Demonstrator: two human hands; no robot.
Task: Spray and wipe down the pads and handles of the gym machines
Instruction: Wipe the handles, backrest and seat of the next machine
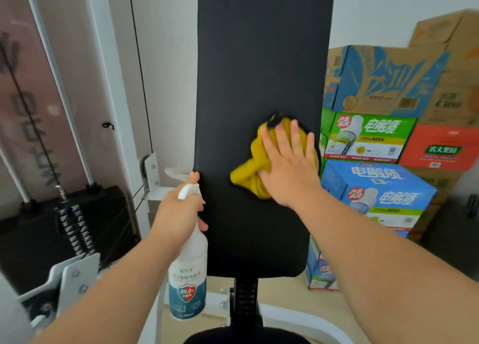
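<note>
A tall black back pad of a gym machine stands upright in the middle of the view. My right hand lies flat on a yellow cloth, pressing it against the right side of the pad at mid height. My left hand grips the neck of a white spray bottle with a blue label, held at the pad's left edge with its nozzle pointing left. The black seat pad shows at the bottom edge.
A black weight stack with cables and white frame parts stands to the left. Stacked drink cartons fill the right side beside the pad. A white wall is behind, and a light wooden floor below.
</note>
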